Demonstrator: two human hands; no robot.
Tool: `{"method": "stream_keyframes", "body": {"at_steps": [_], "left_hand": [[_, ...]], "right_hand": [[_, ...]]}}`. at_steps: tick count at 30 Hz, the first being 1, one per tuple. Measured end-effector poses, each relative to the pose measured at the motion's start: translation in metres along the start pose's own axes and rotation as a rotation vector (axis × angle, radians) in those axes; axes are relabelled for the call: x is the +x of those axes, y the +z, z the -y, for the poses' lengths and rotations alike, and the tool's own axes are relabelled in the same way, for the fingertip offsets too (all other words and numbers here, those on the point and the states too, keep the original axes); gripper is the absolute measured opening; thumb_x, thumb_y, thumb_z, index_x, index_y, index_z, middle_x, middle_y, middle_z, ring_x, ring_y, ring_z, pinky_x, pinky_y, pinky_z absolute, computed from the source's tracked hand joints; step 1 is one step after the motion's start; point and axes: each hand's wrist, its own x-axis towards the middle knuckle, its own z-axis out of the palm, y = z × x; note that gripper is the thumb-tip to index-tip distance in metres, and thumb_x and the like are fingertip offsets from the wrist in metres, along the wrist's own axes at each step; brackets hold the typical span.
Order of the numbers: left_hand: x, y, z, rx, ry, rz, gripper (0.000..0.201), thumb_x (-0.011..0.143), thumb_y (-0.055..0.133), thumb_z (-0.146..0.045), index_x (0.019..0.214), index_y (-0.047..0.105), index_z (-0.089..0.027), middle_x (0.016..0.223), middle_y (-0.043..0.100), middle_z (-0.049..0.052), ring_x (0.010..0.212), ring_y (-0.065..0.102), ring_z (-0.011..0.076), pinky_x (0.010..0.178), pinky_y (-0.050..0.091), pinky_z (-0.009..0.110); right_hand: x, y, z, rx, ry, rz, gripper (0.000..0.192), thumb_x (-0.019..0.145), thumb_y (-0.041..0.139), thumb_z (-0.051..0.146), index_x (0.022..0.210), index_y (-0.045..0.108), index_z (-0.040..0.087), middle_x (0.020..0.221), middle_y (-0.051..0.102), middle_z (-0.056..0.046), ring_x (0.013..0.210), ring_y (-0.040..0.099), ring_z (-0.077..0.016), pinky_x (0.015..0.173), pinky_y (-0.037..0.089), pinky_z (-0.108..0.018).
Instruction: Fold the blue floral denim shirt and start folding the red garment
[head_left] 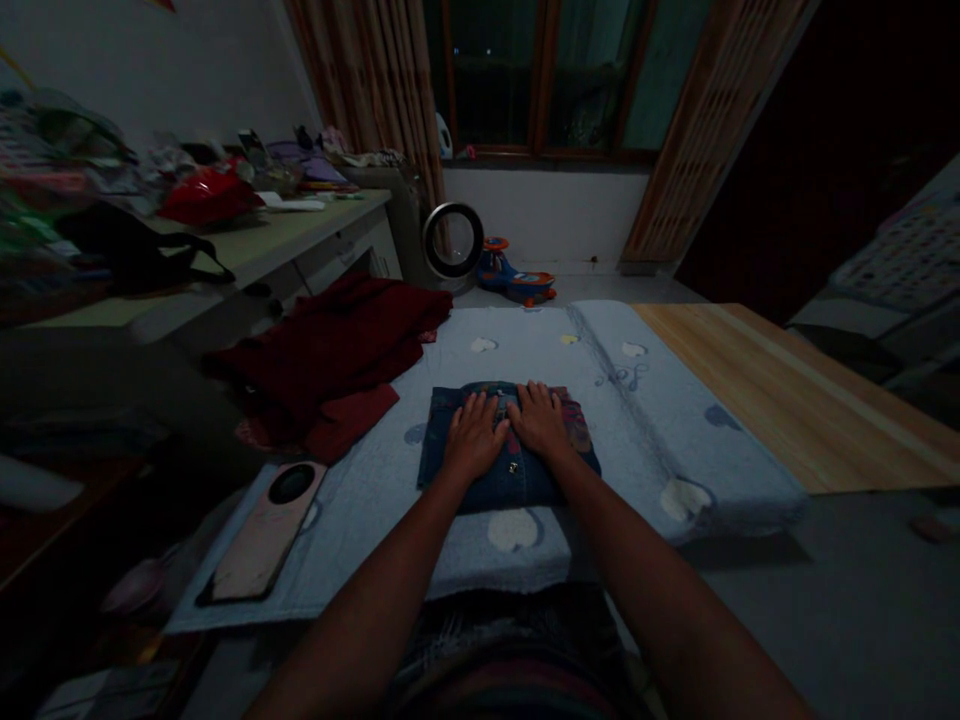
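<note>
We observed the left hand (475, 436) and right hand (540, 418) on the folded denim (526, 487), each grip spread flat. Left of the denim, we noted dark-red cloth (337, 345).

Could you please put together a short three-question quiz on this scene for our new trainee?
1. True or false: the left hand and the right hand both lie on the folded denim garment.
2. Which thing lies at the near left corner of the light blue cloth?
A) a red bag
B) a pink phone
C) a ride-on toy
3. Fill in the blank: the pale shapes printed on the cloth are ____.

Key:
1. True
2. B
3. hearts
</note>
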Motion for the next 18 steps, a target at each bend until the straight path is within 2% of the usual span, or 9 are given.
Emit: {"method": "stream_keyframes", "body": {"at_steps": [7, 12, 16, 18], "left_hand": [[-0.008, -0.003, 0.003, -0.144, 0.132, -0.112, 0.048, 0.093, 0.049, -0.042, 0.138, 0.046, -0.023, 0.147, 0.046, 0.007, 0.139, 0.035, 0.0237, 0.116, 0.021, 0.05], [-0.008, 0.0, 0.006, -0.212, 0.13, -0.204, 0.036, 0.094, 0.047, -0.024, 0.13, 0.053, -0.021, 0.137, 0.057, 0.007, 0.129, 0.048, 0.0204, 0.112, 0.03, 0.045], [-0.013, -0.003, 0.006, -0.206, 0.157, -0.311, 0.028, 0.095, 0.049, -0.025, 0.119, 0.06, -0.02, 0.129, 0.063, 0.007, 0.126, 0.051, 0.0216, 0.109, 0.035, 0.043], [-0.016, -0.009, 0.005, -0.185, 0.182, -0.309, 0.022, 0.094, 0.05, -0.027, 0.11, 0.064, -0.02, 0.12, 0.067, 0.007, 0.118, 0.056, 0.0219, 0.106, 0.038, 0.041]], "right_hand": [[0.0, -0.001, 0.001, -0.009, 0.009, 0.022, 0.057, 0.099, 0.026, 0.046, 0.146, 0.035, 0.015, 0.155, 0.03, -0.014, 0.144, 0.019, -0.0284, 0.113, 0.013, -0.049], [0.0, -0.001, 0.001, 0.014, 0.025, 0.022, 0.057, 0.099, 0.027, 0.047, 0.145, 0.036, 0.016, 0.154, 0.032, -0.014, 0.144, 0.02, -0.0275, 0.114, 0.014, -0.049], [-0.001, 0.0, 0.002, 0.007, 0.025, -0.002, 0.056, 0.099, 0.027, 0.046, 0.145, 0.036, 0.016, 0.154, 0.032, -0.015, 0.144, 0.02, -0.0272, 0.113, 0.014, -0.049], [-0.001, 0.001, 0.002, 0.005, 0.022, -0.008, 0.055, 0.099, 0.027, 0.046, 0.145, 0.036, 0.016, 0.154, 0.032, -0.014, 0.144, 0.02, -0.0268, 0.113, 0.014, -0.049]]}}
